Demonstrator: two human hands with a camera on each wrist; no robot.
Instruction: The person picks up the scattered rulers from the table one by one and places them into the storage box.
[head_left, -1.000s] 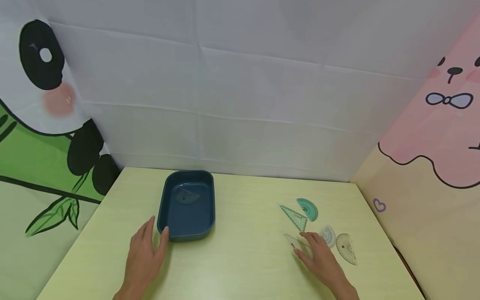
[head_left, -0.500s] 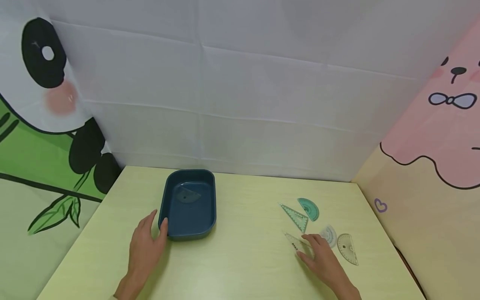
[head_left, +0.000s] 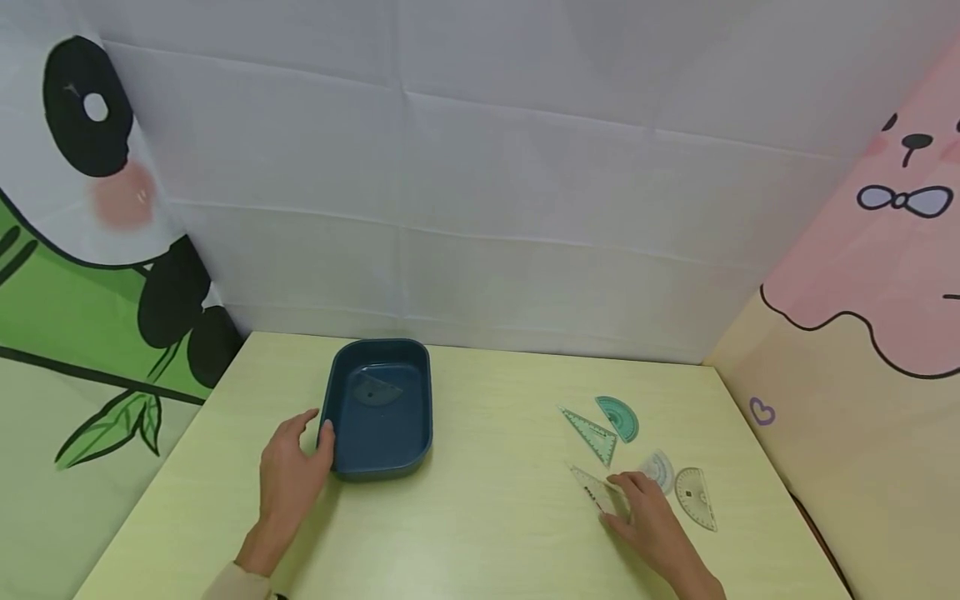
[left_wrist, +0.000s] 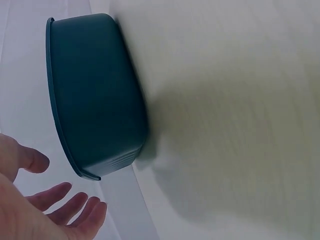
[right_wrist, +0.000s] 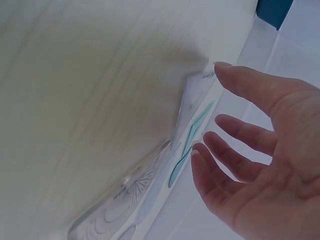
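Observation:
A deep blue rectangular tray (head_left: 378, 437) stands left of the middle, with a flat see-through piece (head_left: 377, 389) at its far end. At the tray's near left corner is my left hand (head_left: 288, 479), thumb right by the rim, fingers loosely bent around nothing. My right hand (head_left: 651, 523) hovers over a clear set square (head_left: 596, 490), its thumb and fingers parted on either side of the near end. In the right wrist view the thumb tip is close to the set square (right_wrist: 187, 97). Beyond it lies a green set square (head_left: 592, 435).
A green protractor (head_left: 618, 418) lies beside the green set square. Two clear protractors lie right of my right hand: one (head_left: 660, 469) close to the fingers, another (head_left: 695, 498) farther right. A white cloth wall (head_left: 487, 283) rises behind the table (head_left: 487, 517).
My left hand has moved slightly forward along the tray's left side. The right hand has shifted a little right and its thumb has come nearer the clear set square's edge.

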